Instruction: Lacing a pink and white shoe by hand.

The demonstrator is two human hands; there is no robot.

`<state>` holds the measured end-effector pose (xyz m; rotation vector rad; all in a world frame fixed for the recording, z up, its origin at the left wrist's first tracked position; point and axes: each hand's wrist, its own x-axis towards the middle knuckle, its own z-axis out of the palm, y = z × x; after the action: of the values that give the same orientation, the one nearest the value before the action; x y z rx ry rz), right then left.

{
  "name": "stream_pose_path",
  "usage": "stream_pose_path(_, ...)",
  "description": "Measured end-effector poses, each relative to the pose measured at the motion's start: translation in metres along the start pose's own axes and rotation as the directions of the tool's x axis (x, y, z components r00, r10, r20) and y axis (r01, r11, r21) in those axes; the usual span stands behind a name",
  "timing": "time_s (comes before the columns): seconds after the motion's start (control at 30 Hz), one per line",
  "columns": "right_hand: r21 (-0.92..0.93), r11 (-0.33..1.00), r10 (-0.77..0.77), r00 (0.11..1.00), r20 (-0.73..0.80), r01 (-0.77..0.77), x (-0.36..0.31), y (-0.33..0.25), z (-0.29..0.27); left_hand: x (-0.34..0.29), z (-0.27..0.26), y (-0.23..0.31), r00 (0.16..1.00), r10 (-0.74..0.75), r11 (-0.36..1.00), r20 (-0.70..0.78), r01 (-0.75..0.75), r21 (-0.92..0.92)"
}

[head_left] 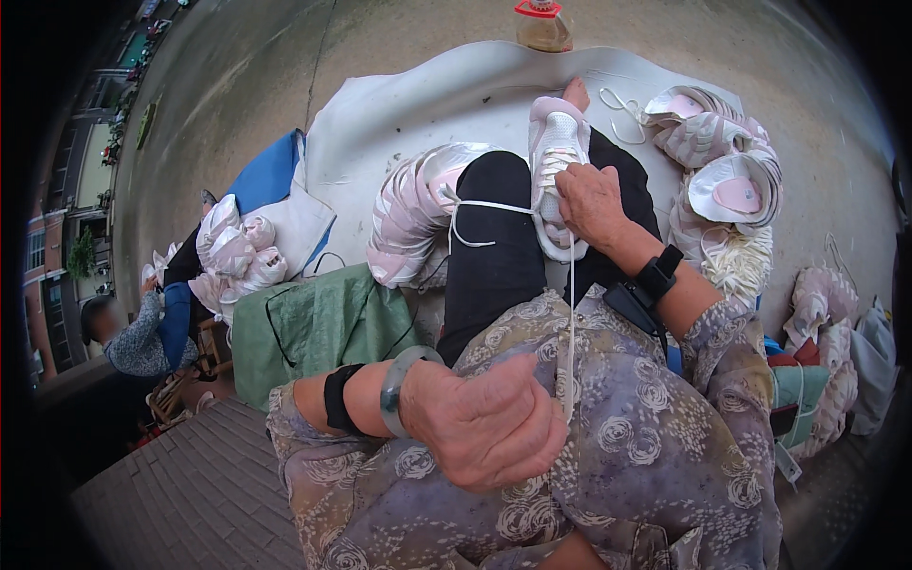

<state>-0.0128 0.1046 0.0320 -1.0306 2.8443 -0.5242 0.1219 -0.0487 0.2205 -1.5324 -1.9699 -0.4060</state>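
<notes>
A white and pink shoe upper (pixel 559 142) lies across my lap, toe end away from me, with white laces threaded through part of its eyelets. My right hand (pixel 594 204) is closed on its right side, fingertips at the lacing. One white shoelace (pixel 571 313) runs taut from the shoe down to my left hand (pixel 484 418), which is closed around its end near my belly. The lace's other end (pixel 489 204) trails left over my black trouser leg.
Curved stacks of pink and white uppers (pixel 408 204) lie left of my leg and at the right (pixel 708 133), where a bunch of white laces (pixel 746 264) sits. A green sack (pixel 318 328) is at my left. Beyond the white sheet (pixel 380 114) stands a red-capped bottle (pixel 544 28). Another person (pixel 142 332) sits far left.
</notes>
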Motion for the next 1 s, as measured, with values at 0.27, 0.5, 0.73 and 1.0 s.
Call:
stream_pose_path(0.27,0.891,0.318,0.090,0.946,0.312,-0.324,0.033,-0.008,-0.004,-0.019,-0.026,-0.006,0.981,-0.167,0.978,0.095,0.152,0.141)
stream_pose_path(0.5,0.985,-0.147,0.107,0.989,0.104,-0.087,0.018,0.029,-0.100,-0.078,-0.055,-0.019,0.872,-0.478,0.830,0.099,0.413,0.374)
stream_pose_path(0.73,0.741,0.547,0.511,0.856,0.072,-0.389,-0.076,0.112,-0.168,-0.177,-0.049,-0.055,0.734,-0.659,0.626,0.163,0.415,0.660)
stream_pose_path(1.0,0.541,0.838,0.013,0.994,0.110,-0.071,-0.063,0.205,-0.091,-0.230,-0.042,-0.066,0.450,-0.830,0.525,0.329,0.436,0.731)
